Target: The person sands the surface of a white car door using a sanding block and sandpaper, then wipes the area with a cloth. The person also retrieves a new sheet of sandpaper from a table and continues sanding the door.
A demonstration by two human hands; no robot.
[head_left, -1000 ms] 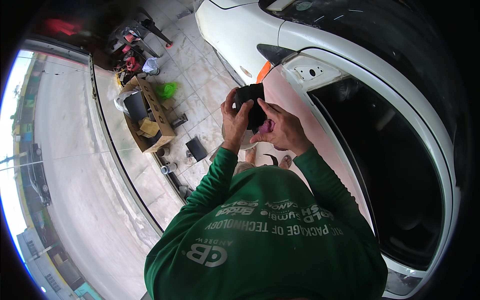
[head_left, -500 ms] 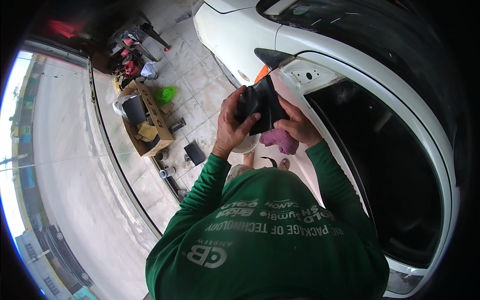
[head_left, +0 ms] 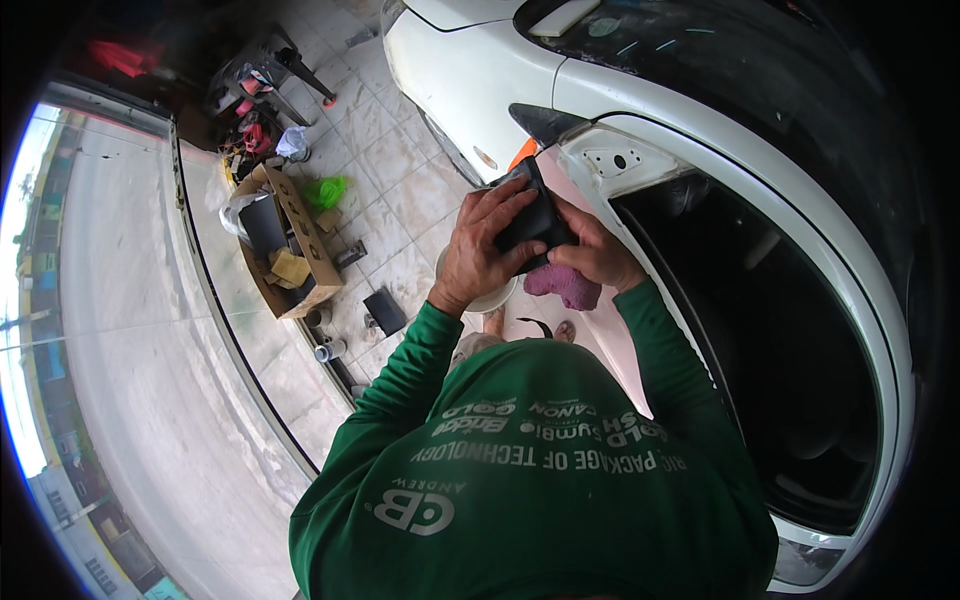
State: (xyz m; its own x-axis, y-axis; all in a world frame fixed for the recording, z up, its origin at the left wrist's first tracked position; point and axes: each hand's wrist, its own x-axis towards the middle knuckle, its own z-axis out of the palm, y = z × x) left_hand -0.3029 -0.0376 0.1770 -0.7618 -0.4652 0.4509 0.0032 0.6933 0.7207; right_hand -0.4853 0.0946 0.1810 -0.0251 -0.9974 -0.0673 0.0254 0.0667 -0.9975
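My left hand (head_left: 475,250) has its fingers folded over a black sheet or pad (head_left: 535,210), thumb along its lower part. My right hand (head_left: 600,250) grips the same black piece from its right side. A bunched pink cloth (head_left: 565,288) hangs just below my right hand, apparently held with it; how it is gripped is hidden. A pale round container (head_left: 495,297) shows partly behind the hands. Beside them is the white car's door, with a pale pink panel (head_left: 610,335) and a bare mirror mount (head_left: 618,160) with holes in it.
The white car (head_left: 470,90) fills the right. To the left are a cardboard box (head_left: 322,262) of scraps, a black flat object (head_left: 384,312), a can (head_left: 330,350), a green plastic bag (head_left: 325,192) and a cluttered chair (head_left: 285,85) on tiles. A street lies beyond the door track.
My left fingers have moved up over the front of the black piece, which is now more folded or tilted. The pink cloth shows more below my right hand than a second ago.
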